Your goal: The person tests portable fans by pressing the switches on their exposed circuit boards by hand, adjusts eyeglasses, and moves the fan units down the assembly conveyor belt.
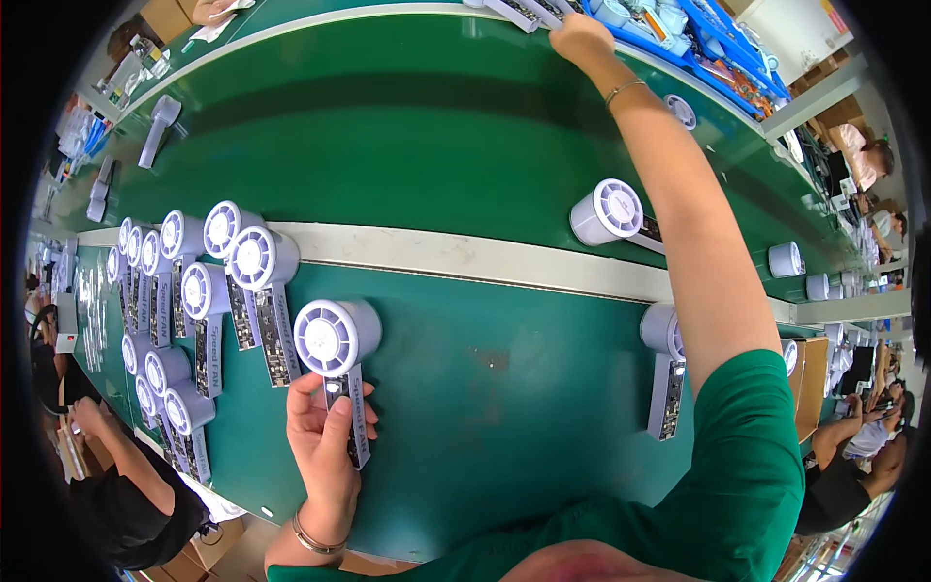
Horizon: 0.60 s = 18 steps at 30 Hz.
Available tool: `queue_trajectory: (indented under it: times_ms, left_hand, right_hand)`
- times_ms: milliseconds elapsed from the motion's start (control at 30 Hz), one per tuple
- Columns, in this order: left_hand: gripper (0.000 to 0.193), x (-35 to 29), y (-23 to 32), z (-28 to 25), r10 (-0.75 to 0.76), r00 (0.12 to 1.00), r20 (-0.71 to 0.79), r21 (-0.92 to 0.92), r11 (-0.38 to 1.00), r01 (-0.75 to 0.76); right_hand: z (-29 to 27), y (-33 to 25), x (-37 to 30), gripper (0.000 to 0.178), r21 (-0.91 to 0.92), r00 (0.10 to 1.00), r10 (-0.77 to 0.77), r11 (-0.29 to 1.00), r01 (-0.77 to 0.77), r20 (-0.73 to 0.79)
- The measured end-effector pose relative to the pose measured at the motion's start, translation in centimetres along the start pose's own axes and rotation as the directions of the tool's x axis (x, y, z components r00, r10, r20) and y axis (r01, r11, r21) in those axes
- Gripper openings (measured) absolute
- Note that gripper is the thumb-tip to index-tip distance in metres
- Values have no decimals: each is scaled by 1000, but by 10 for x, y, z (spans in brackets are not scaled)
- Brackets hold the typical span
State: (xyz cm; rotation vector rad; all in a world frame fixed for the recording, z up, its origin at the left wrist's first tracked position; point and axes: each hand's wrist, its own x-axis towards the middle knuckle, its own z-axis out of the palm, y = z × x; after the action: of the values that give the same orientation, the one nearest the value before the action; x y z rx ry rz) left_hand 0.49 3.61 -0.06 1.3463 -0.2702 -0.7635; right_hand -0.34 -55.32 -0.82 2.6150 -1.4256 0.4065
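Left hand [330, 436] pinches a pale fan [341, 351] by its handle [359, 422], apparently to leave the round head [327, 338] unobstructed over the green table [514, 436]. Right hand [583, 39] is outstretched beside a blue tray [642, 44], finger closure not discernible; more fans [262, 258] lie grouped at left, seemingly for easy reach.

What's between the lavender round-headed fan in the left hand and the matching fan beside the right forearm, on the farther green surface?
Head view: from the held fan, green tabletop, then a long off-white rail.
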Motion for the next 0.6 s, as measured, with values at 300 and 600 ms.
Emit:
queue_trajectory:
  times_ms: [300, 600]
  left_hand:
    - [32, 1, -3, 2, 29, 999, 20, 32, 999, -30]
    - [31, -1, -2, -3, 15, 1000, 13, 24, 1000, -16]
  right_hand:
    - [30, 20, 11, 64, -6, 980, -167, 986, 168, 108]
    - [17, -28, -27, 44, -141, 905, -423, 900, 413, -43]
